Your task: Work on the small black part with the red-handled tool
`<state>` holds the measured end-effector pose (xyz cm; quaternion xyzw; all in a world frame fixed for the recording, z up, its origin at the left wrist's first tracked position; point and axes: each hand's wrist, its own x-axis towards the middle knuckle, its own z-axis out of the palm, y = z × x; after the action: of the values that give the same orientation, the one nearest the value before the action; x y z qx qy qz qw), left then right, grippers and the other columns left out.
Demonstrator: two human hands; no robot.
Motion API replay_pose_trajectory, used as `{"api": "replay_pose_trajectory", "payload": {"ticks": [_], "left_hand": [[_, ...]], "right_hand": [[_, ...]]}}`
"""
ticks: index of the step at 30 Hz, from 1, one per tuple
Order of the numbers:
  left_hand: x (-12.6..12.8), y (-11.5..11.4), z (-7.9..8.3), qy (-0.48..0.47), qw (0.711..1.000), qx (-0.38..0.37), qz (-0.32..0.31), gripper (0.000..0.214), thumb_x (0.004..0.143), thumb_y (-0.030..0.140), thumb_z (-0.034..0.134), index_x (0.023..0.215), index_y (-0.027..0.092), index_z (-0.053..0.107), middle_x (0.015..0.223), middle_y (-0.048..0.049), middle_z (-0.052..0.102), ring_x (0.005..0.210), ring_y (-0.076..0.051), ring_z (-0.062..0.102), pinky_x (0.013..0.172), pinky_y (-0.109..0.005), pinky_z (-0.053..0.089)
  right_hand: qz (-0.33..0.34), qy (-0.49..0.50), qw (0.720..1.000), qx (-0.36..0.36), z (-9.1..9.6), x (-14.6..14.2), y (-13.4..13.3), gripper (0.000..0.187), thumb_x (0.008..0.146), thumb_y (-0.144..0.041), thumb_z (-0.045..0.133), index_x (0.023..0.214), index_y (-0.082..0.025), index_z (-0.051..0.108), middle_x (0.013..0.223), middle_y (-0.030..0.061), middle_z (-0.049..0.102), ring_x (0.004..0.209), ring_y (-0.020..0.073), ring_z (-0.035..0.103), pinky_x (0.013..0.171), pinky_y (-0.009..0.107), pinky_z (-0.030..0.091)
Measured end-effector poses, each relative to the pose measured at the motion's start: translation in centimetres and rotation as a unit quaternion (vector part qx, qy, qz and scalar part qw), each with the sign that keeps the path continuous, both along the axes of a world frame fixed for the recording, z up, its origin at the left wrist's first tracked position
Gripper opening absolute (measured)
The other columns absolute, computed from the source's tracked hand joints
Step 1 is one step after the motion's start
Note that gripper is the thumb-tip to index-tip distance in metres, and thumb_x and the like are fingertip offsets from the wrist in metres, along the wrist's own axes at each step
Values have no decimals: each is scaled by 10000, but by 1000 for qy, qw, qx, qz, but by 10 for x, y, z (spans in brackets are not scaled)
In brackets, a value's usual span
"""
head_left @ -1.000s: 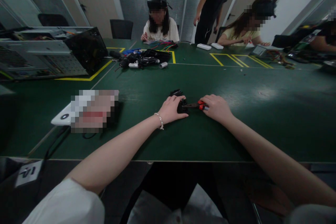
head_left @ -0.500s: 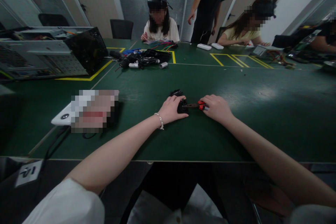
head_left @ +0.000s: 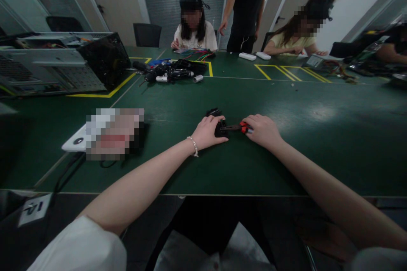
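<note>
My left hand (head_left: 207,132) is closed over a small black part (head_left: 219,130) on the green table, its thumb and fingers on either side. Most of that part is hidden under the hand. From the right, my right hand (head_left: 263,131) grips needle-nose pliers (head_left: 233,128) by their red handles. The long dark jaws point left and reach the black part between my left thumb and fingers. Whether the jaws are clamped on it I cannot make out. Another black piece (head_left: 213,112) shows just beyond my left fingers.
On the left lies a white device (head_left: 74,142), partly blurred, with a black cable. An open computer case (head_left: 57,67) stands behind it. Black cables and tools (head_left: 171,71) are heaped farther back. Two people sit across the green table (head_left: 197,173); another person (head_left: 249,8) stands behind them.
My hands, the pliers and the black part look unmoved. The standing person across the table has shifted slightly to the left.
</note>
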<state>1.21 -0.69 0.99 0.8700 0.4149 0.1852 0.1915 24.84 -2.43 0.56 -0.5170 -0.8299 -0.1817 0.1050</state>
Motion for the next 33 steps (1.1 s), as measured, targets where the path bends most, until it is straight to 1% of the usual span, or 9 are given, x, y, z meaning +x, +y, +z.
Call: {"api": "replay_pose_trajectory", "payload": {"ticks": [4, 9, 13, 18, 22, 25, 33], "left_hand": [[0, -1, 1, 1, 1000, 0, -3, 707, 711, 443, 695, 1311, 193, 417, 1309, -108, 484, 1198, -299, 441, 996, -443, 380], [0, 0, 0, 2, 1000, 5, 4, 696, 705, 458, 688, 1303, 224, 419, 1293, -97, 498, 1186, -318, 445, 971, -481, 385], [0, 1, -2, 2, 1000, 7, 6, 695, 707, 467, 688, 1303, 228, 421, 1287, -97, 501, 1194, -321, 443, 970, -494, 384], [0, 0, 0, -5, 1000, -4, 2, 704, 705, 450, 700, 1306, 211, 422, 1300, -106, 492, 1209, -312, 441, 995, -480, 375], [0, 0, -1, -15, 1000, 3, -1, 703, 702, 438, 705, 1306, 214, 423, 1283, -100, 505, 1192, -301, 459, 1000, -462, 379], [0, 0, -2, -13, 1000, 10, 3, 705, 697, 424, 714, 1304, 211, 427, 1277, -104, 505, 1188, -302, 460, 1000, -459, 381], [-2, 2, -9, -23, 1000, 11, 8, 717, 684, 426, 725, 1305, 226, 427, 1260, -102, 509, 1181, -302, 461, 1004, -467, 382]], "right_hand": [[-1, 3, 1000, -3, 1, -1, -1, 237, 738, -204, 525, 932, -139, 645, 878, 85, 661, 773, 212, 543, 654, 313, 365], [12, 2, 1000, 7, 1, 0, -1, 226, 740, -190, 526, 924, -134, 645, 889, 93, 659, 792, 218, 539, 664, 320, 365], [10, 6, 1000, 7, 1, 0, 0, 218, 744, -195, 528, 920, -137, 643, 890, 94, 662, 792, 221, 541, 666, 324, 367], [6, 16, 1000, -12, 0, 0, 1, 225, 743, -200, 531, 931, -139, 638, 899, 92, 662, 783, 213, 543, 661, 316, 369], [-3, 5, 1000, -13, 0, 0, 1, 227, 737, -192, 529, 929, -143, 641, 893, 87, 659, 779, 214, 534, 657, 318, 359], [-2, 6, 1000, -5, 0, -1, 0, 219, 739, -188, 531, 924, -148, 640, 894, 83, 655, 796, 214, 529, 670, 318, 356], [-8, 17, 1000, -11, -4, -5, 2, 218, 730, -160, 547, 928, -163, 639, 904, 77, 655, 813, 201, 533, 700, 306, 362]]}}
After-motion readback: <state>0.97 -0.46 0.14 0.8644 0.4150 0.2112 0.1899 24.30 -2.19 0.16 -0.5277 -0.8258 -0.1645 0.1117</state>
